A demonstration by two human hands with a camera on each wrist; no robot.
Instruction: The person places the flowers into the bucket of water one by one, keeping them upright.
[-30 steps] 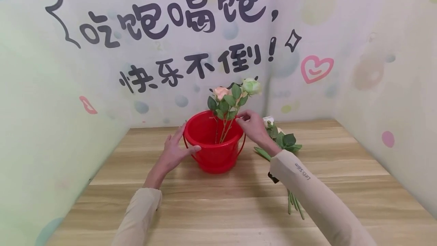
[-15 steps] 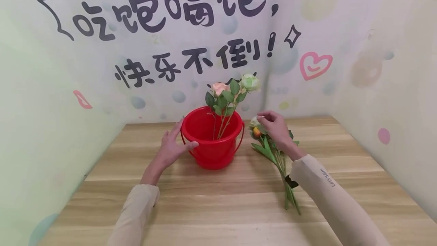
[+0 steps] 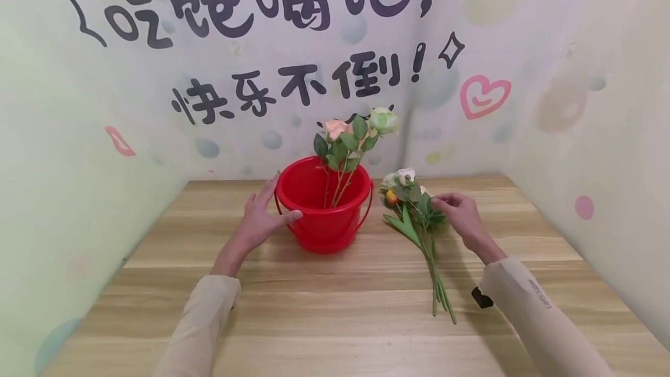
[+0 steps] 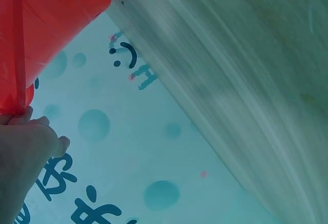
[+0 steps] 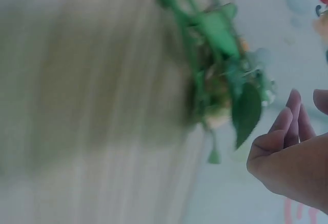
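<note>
Red plastic bucket (image 3: 323,208), upright at centre frame of the head view on a pale wooden table (image 3: 335,319); its thin red handle hangs down along the side. Contents: two long-stemmed flowers, one pink bloom (image 3: 335,128) and one pale green bloom (image 3: 384,120), stems leaning toward the upper right above the rim. Left hand (image 3: 262,220), left of the bucket: fingers straight and spread along the wall, thumb pressed flat against the front below the rim; the left wrist view shows fingertips (image 4: 38,121) against the red wall (image 4: 46,24). Loose bunch of flowers (image 3: 416,220), lying on the table just right of the bucket, heads toward the back wall, stems running to the lower right. Right hand (image 3: 460,217), right of centre: fingers loosely bent, tips at the bunch's leaves; whether it touches them cannot be told, and the blurred right wrist view shows the fingers (image 5: 287,126) just beside the foliage (image 5: 225,75). Backdrop: pastel wall (image 3: 576,74) with dark lettering (image 3: 272,10) and a pink heart (image 3: 484,96), upper half of frame.
</note>
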